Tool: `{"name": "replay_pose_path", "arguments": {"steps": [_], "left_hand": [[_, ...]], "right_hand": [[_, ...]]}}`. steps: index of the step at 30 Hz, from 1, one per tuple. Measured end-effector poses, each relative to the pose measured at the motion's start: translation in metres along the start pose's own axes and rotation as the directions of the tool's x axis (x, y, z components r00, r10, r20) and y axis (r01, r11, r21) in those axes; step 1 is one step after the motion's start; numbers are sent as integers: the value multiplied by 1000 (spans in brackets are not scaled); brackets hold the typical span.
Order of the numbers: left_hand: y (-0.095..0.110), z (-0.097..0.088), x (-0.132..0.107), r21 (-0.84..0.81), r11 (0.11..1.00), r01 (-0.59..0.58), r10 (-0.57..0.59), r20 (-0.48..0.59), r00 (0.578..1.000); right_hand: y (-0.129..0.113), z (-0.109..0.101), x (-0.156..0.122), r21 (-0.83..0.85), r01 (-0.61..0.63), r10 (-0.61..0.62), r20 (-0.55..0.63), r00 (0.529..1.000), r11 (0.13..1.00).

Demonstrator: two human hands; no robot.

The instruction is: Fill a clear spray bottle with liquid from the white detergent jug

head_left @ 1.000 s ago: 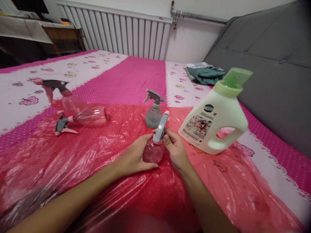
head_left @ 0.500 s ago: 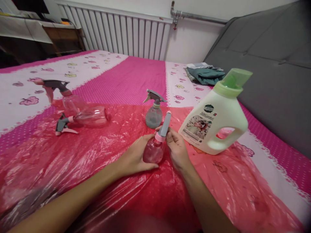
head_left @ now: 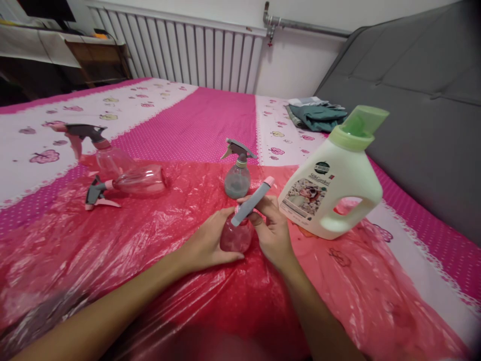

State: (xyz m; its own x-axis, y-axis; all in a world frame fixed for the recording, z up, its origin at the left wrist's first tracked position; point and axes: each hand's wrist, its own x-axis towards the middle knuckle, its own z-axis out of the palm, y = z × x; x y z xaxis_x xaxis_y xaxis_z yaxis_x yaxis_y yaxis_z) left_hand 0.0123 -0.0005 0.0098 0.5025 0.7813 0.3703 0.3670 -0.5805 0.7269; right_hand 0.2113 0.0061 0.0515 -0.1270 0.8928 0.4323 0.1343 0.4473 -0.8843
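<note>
My left hand [head_left: 211, 239] is wrapped round the body of a small pink see-through spray bottle [head_left: 236, 236], which stands on the red plastic sheet. At its neck, my right hand [head_left: 272, 228] grips the grey and pink spray head [head_left: 253, 201], which tilts up to the right. Whether the head is still seated on the neck is hard to see behind my fingers. Just beyond stands a grey spray bottle [head_left: 237, 181] with some liquid low inside. A large white detergent jug [head_left: 330, 185] with a green cap stands to the right of my right hand.
At the left, one pink spray bottle [head_left: 139, 180] lies on its side, with another pink spray bottle [head_left: 112, 158] leaning behind it. Red plastic sheet [head_left: 180, 301] covers the near bed. Folded clothes [head_left: 317, 115] lie by the grey headboard [head_left: 409, 90]. A radiator [head_left: 180, 47] lines the wall.
The spray head has turned and tipped over to the right in my right hand, which has shifted with it. My left hand stays round the bottle.
</note>
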Motion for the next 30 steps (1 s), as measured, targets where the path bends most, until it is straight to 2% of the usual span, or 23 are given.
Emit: {"name": "replay_pose_path", "arguments": {"steps": [8,13,23,30], "left_hand": [[3,-2,1,-13,1000,15,-14,31,999],[2,-1,0,-14,1000,16,-16,9,1000],[2,-2,2,-18,1000,9,-9,17,1000],[1,0,0,-17,1000,14,-14,27,1000]], "right_hand": [[9,3,3,50,-27,25,38,999,998],[11,4,2,75,-55,53,37,998,996],[1,0,0,-45,35,-35,-5,999,998],[11,5,3,39,-22,21,36,999,999]]}}
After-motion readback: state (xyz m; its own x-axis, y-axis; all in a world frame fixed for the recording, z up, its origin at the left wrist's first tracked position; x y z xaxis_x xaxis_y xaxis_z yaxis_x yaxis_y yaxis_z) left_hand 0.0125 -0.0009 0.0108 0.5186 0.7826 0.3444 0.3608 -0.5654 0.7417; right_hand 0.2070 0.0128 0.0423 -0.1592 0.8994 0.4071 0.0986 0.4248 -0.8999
